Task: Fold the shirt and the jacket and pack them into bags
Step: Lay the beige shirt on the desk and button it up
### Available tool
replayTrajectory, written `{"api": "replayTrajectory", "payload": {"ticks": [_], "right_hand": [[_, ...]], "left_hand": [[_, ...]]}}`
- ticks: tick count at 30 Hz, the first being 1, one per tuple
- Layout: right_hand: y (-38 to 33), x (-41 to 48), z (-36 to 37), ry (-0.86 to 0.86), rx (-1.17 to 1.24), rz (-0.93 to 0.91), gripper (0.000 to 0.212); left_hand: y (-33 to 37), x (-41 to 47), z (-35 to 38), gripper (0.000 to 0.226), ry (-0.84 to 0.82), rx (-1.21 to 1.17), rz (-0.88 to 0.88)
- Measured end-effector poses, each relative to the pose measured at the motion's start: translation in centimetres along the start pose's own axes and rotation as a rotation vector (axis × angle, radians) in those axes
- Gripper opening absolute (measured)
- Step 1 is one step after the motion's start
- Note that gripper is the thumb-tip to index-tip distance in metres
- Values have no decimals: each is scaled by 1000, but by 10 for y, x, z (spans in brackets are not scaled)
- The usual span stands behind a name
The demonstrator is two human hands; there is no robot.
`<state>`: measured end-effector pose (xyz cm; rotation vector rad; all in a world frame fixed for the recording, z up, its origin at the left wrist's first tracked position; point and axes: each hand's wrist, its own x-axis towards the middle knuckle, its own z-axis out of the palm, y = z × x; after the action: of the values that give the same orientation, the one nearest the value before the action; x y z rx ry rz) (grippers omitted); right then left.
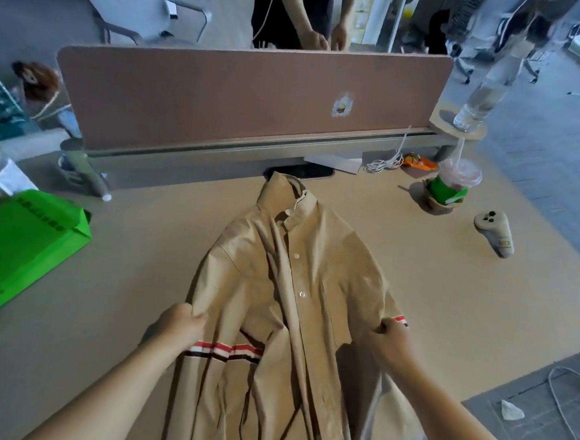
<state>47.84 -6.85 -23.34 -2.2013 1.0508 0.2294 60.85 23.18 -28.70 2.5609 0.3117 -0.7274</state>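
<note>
Office desk [465, 300], tan-topped and backed by a brown divider panel [221, 105], is seen covered at its centre by a beige button-up shirt [287, 288], which is laid face up with its collar pointed at the panel and its hem drawn toward the near edge. The shirt's left side is gripped by the left hand [182, 322], fingers curled into the fabric just above a red, white and dark striped band. The shirt's right sleeve is pinched by the right hand [393, 340], fingers closed on the cloth beside a matching striped cuff. A bright green bag [29, 246] is laid well to the left of the shirt. To the right of the shirt's collar a lidded drink cup [455, 186] with a straw is stood, and a pale handheld controller [493, 234] is laid farther right again. Beyond the shirt, behind the panel, a standing person [289, 13] in dark clothing is partly shown.
</note>
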Motion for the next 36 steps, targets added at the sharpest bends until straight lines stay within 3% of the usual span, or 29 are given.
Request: {"api": "replayTrajectory", "payload": {"ticks": [2,5,7,9,11,15,18,23,27,29,32,34,36], "right_hand": [[-6,-5,1,-49,89,-69,13],[-7,6,2,12,144,-111,10],[-3,25,3,2,159,-13,15],[-3,42,6,-134,85,121,16],[-11,54,7,-159,-30,126,17],[-51,79,6,115,-116,-53,35],[-94,108,16,111,-93,-172,38],[-156,158,45,22,-93,-316,41],[-176,203,66,-51,-92,-353,67],[-174,222,77,-88,-138,-383,60],[-167,238,81,-27,-183,-498,31],[-165,249,74,24,-30,-555,11],[-164,262,66,60,101,-581,12]], "left_hand": [[0,14,-20,35,136,-48,9],[-7,44,-66,37,364,-117,-47],[-17,64,-84,38,344,-79,-119],[-22,75,-85,37,260,-11,-202],[-12,77,-81,40,247,89,-223],[45,67,-77,53,359,80,44],[102,70,-71,44,370,44,255],[179,107,-53,44,242,-39,353],[208,161,-30,64,212,13,252],[207,179,-15,65,181,76,226],[197,193,0,34,252,87,286],[189,202,-1,17,310,0,307],[182,212,-6,20,361,-153,247]]}}
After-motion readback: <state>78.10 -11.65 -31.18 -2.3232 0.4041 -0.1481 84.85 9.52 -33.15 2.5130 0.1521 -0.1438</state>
